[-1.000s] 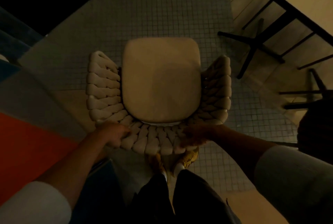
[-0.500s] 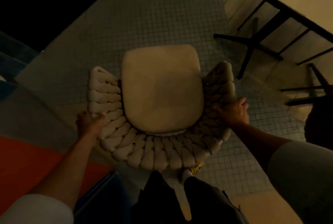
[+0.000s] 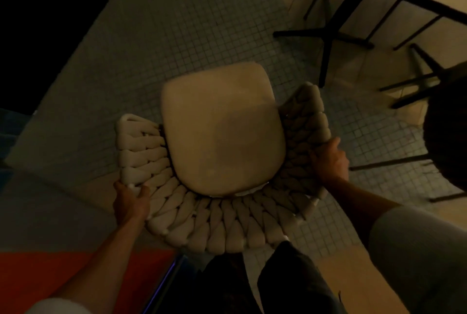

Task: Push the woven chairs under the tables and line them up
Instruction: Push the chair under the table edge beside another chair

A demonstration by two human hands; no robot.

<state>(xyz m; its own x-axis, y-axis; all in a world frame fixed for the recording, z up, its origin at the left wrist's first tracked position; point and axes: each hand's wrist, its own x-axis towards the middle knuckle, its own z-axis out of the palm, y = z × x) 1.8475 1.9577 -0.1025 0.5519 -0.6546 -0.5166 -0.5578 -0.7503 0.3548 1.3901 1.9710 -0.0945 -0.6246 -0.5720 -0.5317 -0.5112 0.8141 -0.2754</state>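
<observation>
Woven chair (image 3: 217, 152) gripped between left hand (image 3: 130, 202) and right hand (image 3: 329, 159).

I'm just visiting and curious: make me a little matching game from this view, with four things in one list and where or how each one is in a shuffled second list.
Things:
1. left hand
2. right hand
3. seat cushion
4. black table legs

Places or states:
A. on the tiled floor, upper right of the picture
B. gripping the woven chair at its right side
C. pale and bare, ringed by the woven back
D. gripping the woven chair at its left rear corner

Pairs: 1-D, 2-B, 3-C, 4-A
</observation>
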